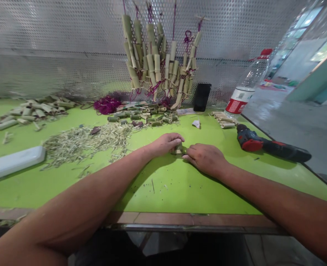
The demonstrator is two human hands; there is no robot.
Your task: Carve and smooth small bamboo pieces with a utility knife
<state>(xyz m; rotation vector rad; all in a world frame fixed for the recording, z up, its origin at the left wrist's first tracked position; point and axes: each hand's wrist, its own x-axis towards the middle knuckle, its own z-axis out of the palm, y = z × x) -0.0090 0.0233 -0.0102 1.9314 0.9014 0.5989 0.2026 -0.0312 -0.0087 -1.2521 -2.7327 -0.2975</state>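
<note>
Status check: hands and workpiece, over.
Left hand curled over short green bamboo segment. Right hand touching its end. Red-and-black cordless drill apart, to the right.

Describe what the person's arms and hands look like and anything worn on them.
Both arms are bare as far up as the picture shows, with no sleeves in view. The left hand and right hand wear no gloves, and no watch, bracelet or ring shows on the wrists or visible fingers.
</note>
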